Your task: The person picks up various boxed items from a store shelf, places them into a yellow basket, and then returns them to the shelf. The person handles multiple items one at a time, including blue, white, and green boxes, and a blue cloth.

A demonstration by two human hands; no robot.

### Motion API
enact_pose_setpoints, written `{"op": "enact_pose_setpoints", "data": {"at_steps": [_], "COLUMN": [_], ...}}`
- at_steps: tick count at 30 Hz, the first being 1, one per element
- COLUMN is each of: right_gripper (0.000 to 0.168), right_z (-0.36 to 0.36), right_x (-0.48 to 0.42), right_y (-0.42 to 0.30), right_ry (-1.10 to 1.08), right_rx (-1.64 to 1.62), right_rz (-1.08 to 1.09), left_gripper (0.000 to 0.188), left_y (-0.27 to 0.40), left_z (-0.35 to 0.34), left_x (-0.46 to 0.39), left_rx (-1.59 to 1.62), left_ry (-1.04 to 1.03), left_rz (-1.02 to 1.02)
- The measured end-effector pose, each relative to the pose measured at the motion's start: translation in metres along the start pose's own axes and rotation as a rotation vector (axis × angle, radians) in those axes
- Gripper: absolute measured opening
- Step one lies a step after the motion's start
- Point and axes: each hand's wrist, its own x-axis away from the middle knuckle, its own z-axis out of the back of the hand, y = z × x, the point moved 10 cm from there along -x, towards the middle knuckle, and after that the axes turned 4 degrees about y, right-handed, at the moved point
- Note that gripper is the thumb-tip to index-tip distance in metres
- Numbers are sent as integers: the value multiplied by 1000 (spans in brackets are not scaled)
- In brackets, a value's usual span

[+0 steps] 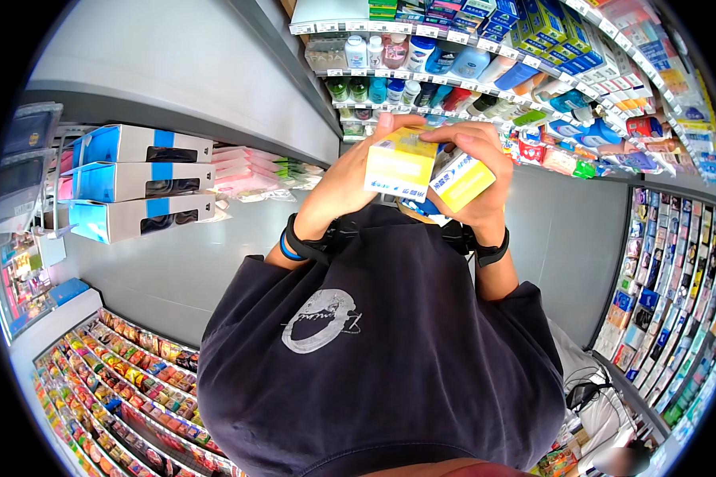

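My left hand [347, 170] grips a yellow-and-white carton [397, 169] in front of my chest, its thumb along the carton's far side. My right hand [488, 164] is closed around a second yellow-and-white carton [465, 182], tilted against the first. Fingers of the right hand reach across to the top of the left carton. Both cartons bear printed writing. Beyond my hands rises a shelf rack [406, 73] with bottles and toiletries. Something blue and yellow shows partly beneath the cartons, too covered to identify.
Stacked white-and-blue boxes [149, 182] jut out at the left beside pink packets [247, 170]. Snack shelves [137, 387] curve along the lower left, and another goods rack [662, 286] stands at the right. Another person [599, 387] is partly visible at lower right. Grey floor [155, 271] lies around me.
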Motion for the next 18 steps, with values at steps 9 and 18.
{"op": "enact_pose_setpoints", "data": {"at_steps": [9,18], "right_gripper": [77,81], "right_z": [14,3], "right_x": [6,10], "right_y": [14,25], "right_ry": [31,28], "right_rx": [-87,-287], "right_rz": [-10,-182], "left_gripper": [56,63], "left_y": [107,80], "left_z": [-1,-8], "left_x": [35,30], "left_rx": [-494,-157], "left_ry": [60,-220], "left_rz": [-725,-690]}}
